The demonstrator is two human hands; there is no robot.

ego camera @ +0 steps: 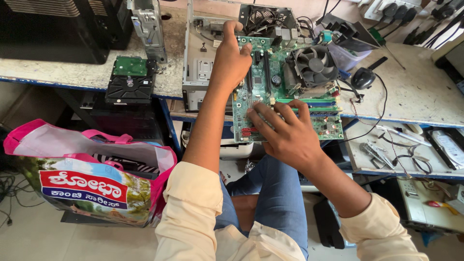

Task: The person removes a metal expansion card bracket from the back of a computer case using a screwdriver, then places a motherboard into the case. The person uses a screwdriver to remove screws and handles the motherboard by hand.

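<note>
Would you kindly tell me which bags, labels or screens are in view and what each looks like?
Shopping bag: on the floor at lower left, pink handles and rim, red label panel with white lettering over a green picture.
Screens: none in view.

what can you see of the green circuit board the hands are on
The green circuit board is a flat rectangular computer mainboard, densely set with small components, long slots and connectors. A black cooling fan on a finned metal block sits at its upper right. It lies roughly level, over the open metal case and the workbench edge, its near end sticking out past the bench. The left hand grips its far left edge; the right hand presses fingers on its near left part.
</note>
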